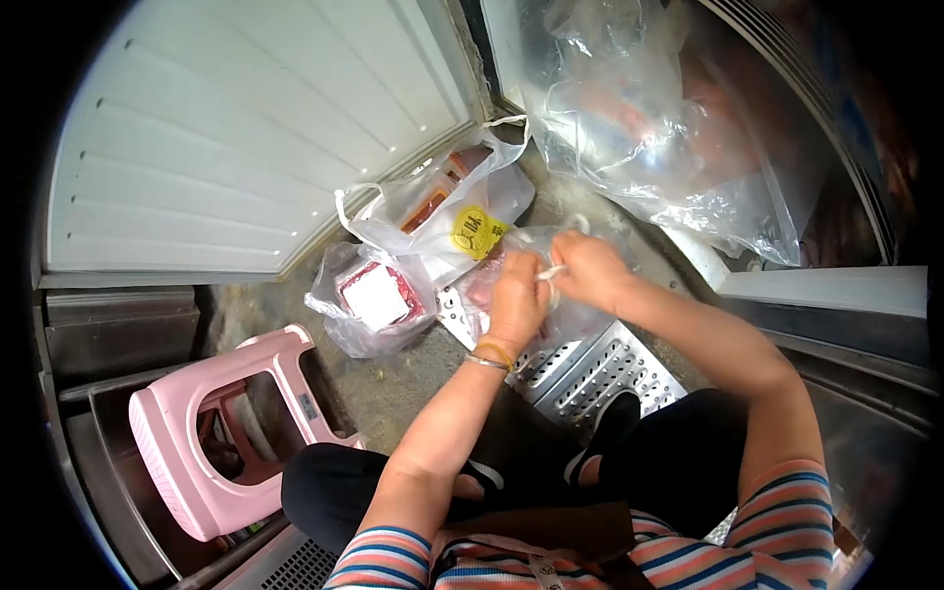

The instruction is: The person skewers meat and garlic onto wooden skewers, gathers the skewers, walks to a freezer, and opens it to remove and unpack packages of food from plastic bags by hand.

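Both hands are closed on the twisted white top of a clear plastic bag (580,320), low over the floor. My left hand (518,297) grips it from the left, and my right hand (588,270) pinches it close by on the right. Something reddish shows dimly through this bag; its kind is unclear. Left of it stands a small clear bag (369,339) around a pack with a white label (375,297) and red contents. Behind my hands leans a white handled bag (403,234) with a yellow sticker (477,231) and brownish packs in it.
A perforated metal drain cover (615,374) lies by my feet. To the left is a pink plastic stool (172,462). An open white door panel (246,128) borders the back left. Large clear bags (649,128) hang out of an opened cabinet (826,285) at the right.
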`<state>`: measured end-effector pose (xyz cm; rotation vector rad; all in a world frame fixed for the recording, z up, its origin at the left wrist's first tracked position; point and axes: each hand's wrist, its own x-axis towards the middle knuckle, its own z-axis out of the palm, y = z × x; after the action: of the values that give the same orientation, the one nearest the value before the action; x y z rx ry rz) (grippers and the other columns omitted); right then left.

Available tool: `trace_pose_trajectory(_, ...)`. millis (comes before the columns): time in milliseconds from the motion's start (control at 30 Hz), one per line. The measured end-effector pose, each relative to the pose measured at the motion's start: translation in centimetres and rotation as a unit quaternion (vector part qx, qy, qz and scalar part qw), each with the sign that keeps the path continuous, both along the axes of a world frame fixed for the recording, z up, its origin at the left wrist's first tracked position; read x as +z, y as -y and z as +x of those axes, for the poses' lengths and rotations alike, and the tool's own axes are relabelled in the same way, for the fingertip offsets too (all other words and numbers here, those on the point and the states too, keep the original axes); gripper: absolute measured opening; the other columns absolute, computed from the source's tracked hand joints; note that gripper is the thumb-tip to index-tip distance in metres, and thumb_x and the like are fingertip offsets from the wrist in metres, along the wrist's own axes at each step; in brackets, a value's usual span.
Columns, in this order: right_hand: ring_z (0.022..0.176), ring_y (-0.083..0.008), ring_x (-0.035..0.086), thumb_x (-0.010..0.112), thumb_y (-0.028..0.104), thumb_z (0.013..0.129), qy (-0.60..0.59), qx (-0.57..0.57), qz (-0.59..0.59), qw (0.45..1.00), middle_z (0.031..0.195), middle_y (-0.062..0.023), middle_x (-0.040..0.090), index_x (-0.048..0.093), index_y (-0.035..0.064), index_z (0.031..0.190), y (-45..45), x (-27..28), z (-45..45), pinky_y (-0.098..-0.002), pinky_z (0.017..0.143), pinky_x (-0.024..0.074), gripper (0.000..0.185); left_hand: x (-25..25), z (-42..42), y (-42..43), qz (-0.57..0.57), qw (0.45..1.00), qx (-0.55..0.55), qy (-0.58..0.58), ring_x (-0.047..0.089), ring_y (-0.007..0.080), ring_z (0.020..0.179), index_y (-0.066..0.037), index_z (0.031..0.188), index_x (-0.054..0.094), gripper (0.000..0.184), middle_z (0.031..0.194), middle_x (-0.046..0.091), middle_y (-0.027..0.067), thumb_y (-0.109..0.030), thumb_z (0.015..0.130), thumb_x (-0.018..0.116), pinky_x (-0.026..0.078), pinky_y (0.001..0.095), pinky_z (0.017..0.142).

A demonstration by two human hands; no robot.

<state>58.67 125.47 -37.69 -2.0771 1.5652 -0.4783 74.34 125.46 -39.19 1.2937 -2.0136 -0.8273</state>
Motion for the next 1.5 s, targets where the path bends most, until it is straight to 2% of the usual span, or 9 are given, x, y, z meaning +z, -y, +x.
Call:
trace_pose_trajectory(133, 0.078, -0.0359, 0.059, 0.063, 0.016, 0.068, 0.049, -0.14, 0.122, 0.981, 0.081, -0.0186, 0.061, 0.052, 0.003, 0.086, 0.4, -1.3, -0.8, -0.04, 0.068, 0.0463, 0.024, -2.7, 1.2, 0.4, 0.045, 0.993, -0.041, -0.105, 0.056, 0.026, 0.086, -0.002, 0.076, 0.054, 0.008, 0.099, 0.057, 0.015, 0.003, 0.071, 0.056, 0.044, 0.0324, 0.075)
trace_pose_trajectory(200, 0.08, -0.0349, 0.059, 0.064, 0.015, 0.068, 0.084, -0.196, 0.15, 0.965, 0.083, -0.0189, 0.061, 0.052, 0.0025, 0.086, 0.8, -3.4, -1.2, -0.0393, 0.07, 0.0465, 0.025, -3.2, 2.1, 0.1, 0.41, 0.802, -0.018, -0.434, 0.052, 0.0175, 0.092, -0.005, 0.073, 0.054, 0.01, 0.109, 0.055, 0.0062, 0.005, 0.072, 0.057, 0.04, 0.0289, 0.084)
trace_pose_trajectory(333, 0.08, -0.0244, 0.059, 0.067, 0.02, 0.069, 0.176, -0.281, 0.217, 0.918, 0.084, -0.0133, 0.061, 0.055, 0.0032, 0.097, 0.8, -7.3, -3.0, -0.0352, 0.071, 0.0463, 0.035, 0.0, 4.8, 1.8, 0.543, 0.673, -0.046, -0.5, 0.046, 0.0159, 0.11, -0.007, 0.113, 0.055, 0.042, 0.128, 0.046, 0.0053, -0.007, 0.072, 0.065, 0.037, 0.031, 0.094)
trace_pose_trajectory(533, 0.099, -0.022, 0.054, 0.07, 0.01, 0.066, 0.32, -0.131, 0.401, 0.848, 0.106, -0.0128, 0.056, 0.038, 0.0087, 0.129, 0.8, -2.2, -2.7, -0.0323, 0.085, 0.0427, 0.071, 6.4, 7.1, 5.6, 0.37, 0.651, -0.173, -0.64, 0.046, 0.0202, 0.117, -0.008, 0.13, 0.042, 0.06, 0.137, 0.037, 0.0104, -0.012, 0.075, 0.065, 0.039, 0.0372, 0.098)
trace_pose_trajectory(667, 0.102, -0.0314, 0.053, 0.062, 0.001, 0.065, 0.004, 0.068, 0.248, 0.966, 0.114, -0.0166, 0.05, 0.032, 0.0127, 0.134, 0.5, 2.9, -1.9, -0.0367, 0.087, 0.0432, 0.075, -0.5, 7.3, 5.4, 0.336, 0.91, -0.088, -0.226, 0.056, 0.0107, 0.094, -0.009, 0.123, 0.052, 0.045, 0.108, 0.06, 0.0061, 0.0, 0.079, 0.055, 0.046, 0.0245, 0.079)
trace_pose_trajectory(833, 0.104, -0.034, 0.052, 0.056, -0.005, 0.064, 0.009, 0.052, 0.134, 0.99, 0.118, -0.0194, 0.045, 0.033, 0.017, 0.133, 0.2, 5.6, -2.9, -0.0381, 0.086, 0.0441, 0.076, 0.9, 1.4, 0.7, 0.119, 0.951, -0.173, 0.227, 0.062, 0.0316, 0.08, -0.013, 0.12, 0.052, 0.043, 0.088, 0.063, 0.0168, -0.013, 0.077, 0.054, 0.047, 0.0407, 0.071)
trace_pose_trajectory(1033, 0.103, -0.035, 0.054, 0.057, 0.012, 0.07, -0.151, -0.153, 0.258, 0.942, 0.115, -0.0211, 0.054, 0.043, 0.0111, 0.125, -1.3, 0.9, -7.5, -0.0387, 0.089, 0.0425, 0.057, 2.6, 9.0, 5.1, 0.16, 0.935, -0.208, 0.239, 0.058, 0.0335, 0.093, -0.009, 0.111, 0.056, 0.033, 0.094, 0.06, 0.0208, -0.02, 0.079, 0.057, 0.046, 0.039, 0.081)
trace_pose_trajectory(1233, 0.101, -0.0333, 0.055, 0.053, 0.011, 0.071, -0.094, -0.187, 0.223, 0.952, 0.101, -0.0183, 0.061, 0.057, 0.0058, 0.107, -0.2, 2.5, -8.0, -0.0382, 0.086, 0.0428, 0.037, 10.1, 10.9, 1.8, 0.341, 0.917, -0.178, -0.107, 0.042, 0.0237, 0.115, -0.007, 0.097, 0.061, 0.02, 0.124, 0.041, 0.0113, -0.016, 0.08, 0.065, 0.033, 0.0327, 0.098)
trace_pose_trajectory(1500, 0.109, -0.0178, 0.049, 0.053, 0.009, 0.078, 0.356, 0.034, 0.147, 0.922, 0.115, -0.0073, 0.055, 0.056, 0.0045, 0.11, 1.6, 12.9, -2.9, -0.0334, 0.094, 0.0383, 0.032, 22.1, 11.4, -1.1, 0.026, 0.964, -0.203, 0.168, 0.052, 0.0317, 0.095, -0.007, 0.096, 0.062, 0.023, 0.108, 0.05, 0.0168, -0.027, 0.086, 0.056, 0.046, 0.0371, 0.076)
